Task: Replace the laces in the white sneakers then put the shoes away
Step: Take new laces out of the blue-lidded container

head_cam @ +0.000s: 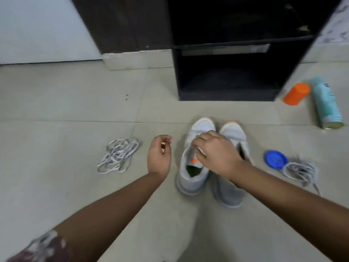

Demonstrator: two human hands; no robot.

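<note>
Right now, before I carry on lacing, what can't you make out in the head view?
Head view only:
Left sneaker tongue and eyelets: covered by the right hand, and whether its fingers pinch anything is hidden too.
Right sneaker opening: mostly behind the right wrist.
Cabinet shelves: too dark to see inside.
Spray can label: blurred.

place: home entryway | cues: tiled floor (pixel 75 103); dark open shoe cabinet (pixel 226 72); white wall (pixel 37 25)
</note>
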